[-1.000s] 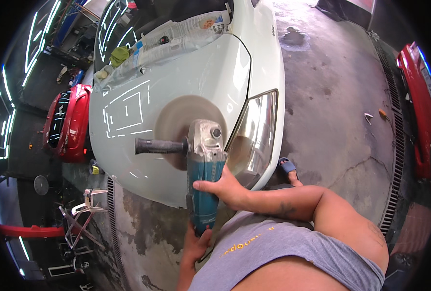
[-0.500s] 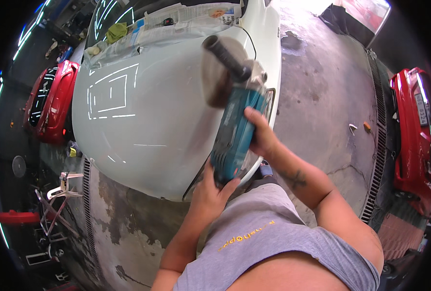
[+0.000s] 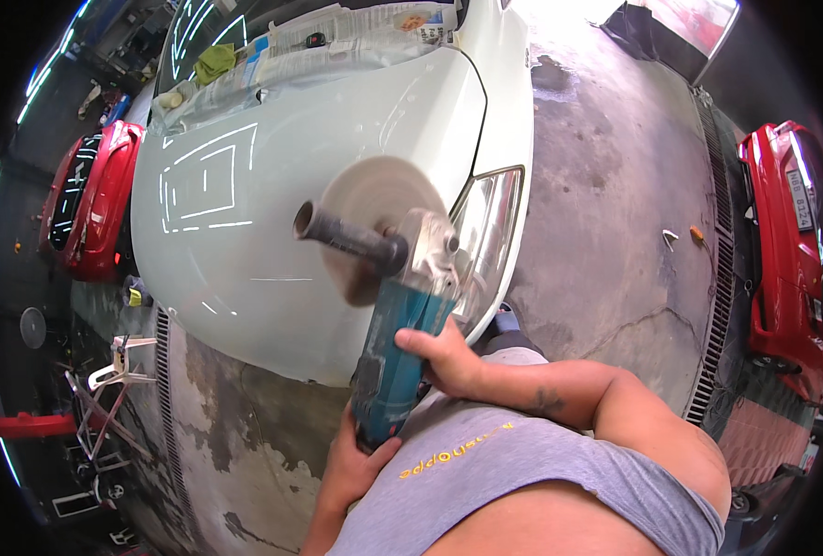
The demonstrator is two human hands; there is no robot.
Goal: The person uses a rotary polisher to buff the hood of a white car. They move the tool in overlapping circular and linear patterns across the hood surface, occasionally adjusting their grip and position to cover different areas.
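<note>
Both my hands hold a teal and black polisher [image 3: 398, 352] with a grey metal head. My left hand [image 3: 358, 461] is wrapped round its rear end. My right hand [image 3: 446, 360] grips the body nearer the head, thumb over the top. A black side handle [image 3: 348, 236] sticks out to the left with no hand on it. The round tan pad [image 3: 379, 181] looks blurred. It overlaps the near right part of the white car hood [image 3: 272, 315], beside the headlight [image 3: 492, 218]; I cannot tell whether it touches the paint.
Newspaper and plastic sheeting [image 3: 347, 42] cover the hood's far edge, with a green cloth [image 3: 214, 63] on them. Red cars stand at the left [image 3: 106, 199] and right [image 3: 787, 269]. A white stand [image 3: 120, 366] is at the left. A drain grate [image 3: 722, 241] crosses the floor at right.
The polisher has moved toward me and to the left, both hands with it. More of the headlight and the hood's right edge now shows.
</note>
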